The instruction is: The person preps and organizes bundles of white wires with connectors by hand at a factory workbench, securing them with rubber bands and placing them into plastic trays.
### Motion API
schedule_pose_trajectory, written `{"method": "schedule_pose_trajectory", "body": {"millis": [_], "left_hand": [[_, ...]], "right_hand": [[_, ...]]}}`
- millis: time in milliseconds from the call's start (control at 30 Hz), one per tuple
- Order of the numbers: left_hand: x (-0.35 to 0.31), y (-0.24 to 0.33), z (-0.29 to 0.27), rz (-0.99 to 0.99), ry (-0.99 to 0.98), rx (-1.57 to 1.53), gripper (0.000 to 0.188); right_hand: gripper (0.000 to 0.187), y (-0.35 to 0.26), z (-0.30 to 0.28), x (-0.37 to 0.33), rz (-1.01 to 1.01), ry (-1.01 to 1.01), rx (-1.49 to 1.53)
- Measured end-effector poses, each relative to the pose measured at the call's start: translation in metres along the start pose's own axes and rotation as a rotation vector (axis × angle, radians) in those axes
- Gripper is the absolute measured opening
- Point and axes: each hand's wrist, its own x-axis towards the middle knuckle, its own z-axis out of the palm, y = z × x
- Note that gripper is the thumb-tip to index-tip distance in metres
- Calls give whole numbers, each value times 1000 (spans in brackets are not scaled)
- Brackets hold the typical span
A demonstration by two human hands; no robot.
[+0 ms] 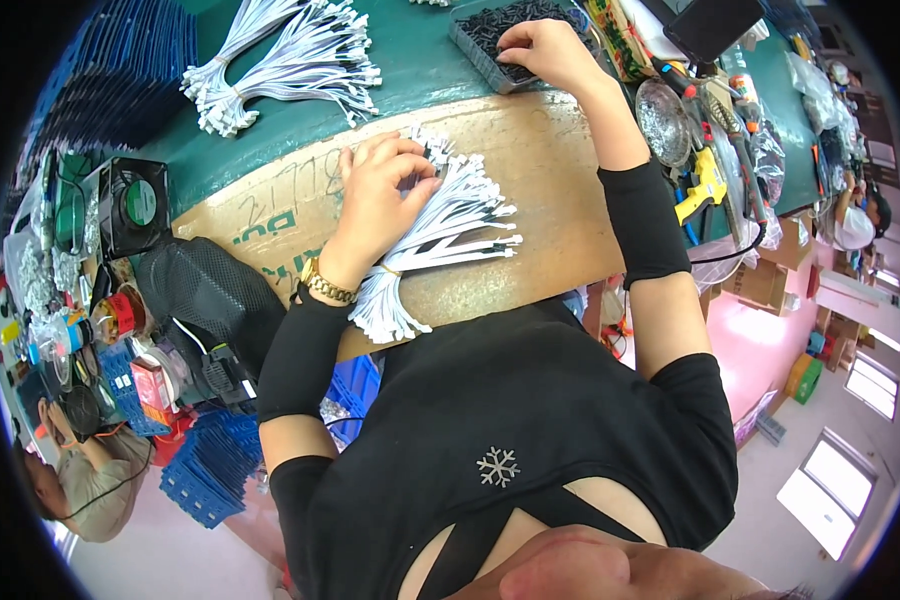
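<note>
A tied bundle of white cables (465,215) with small connector ends lies fanned out on a brown cardboard sheet (560,200). My left hand (382,195) rests at the left side of this bundle, its fingers curled and thumb near the index finger; whatever is between them is hidden. Farther off to the right, my right hand (550,55) reaches over a clear plastic box (482,62) full of small black parts (500,28). Its fingertips are pinched together at the box's near edge, and anything in them is too small to make out.
More white cable bundles (300,65) lie on the green table (410,70) at the far left. A small black fan (133,205) and black mesh fabric (210,290) sit at left. A yellow glue gun (705,185) and a metal dish (663,122) are at right. Another person (100,480) sits lower left.
</note>
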Motion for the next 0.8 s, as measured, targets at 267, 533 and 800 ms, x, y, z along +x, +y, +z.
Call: {"method": "schedule_pose_trajectory", "body": {"millis": [267,533,800], "left_hand": [[-1,1,-1,-6,-7,10,10],[0,0,0,26,13,20,11],[-1,-1,-1,23,6,5,12]], "right_hand": [[10,-68,-6,-38,-112,128,451],[7,-117,24,-82,5,-107,759],[9,-116,23,-76,-262,-76,526]]}}
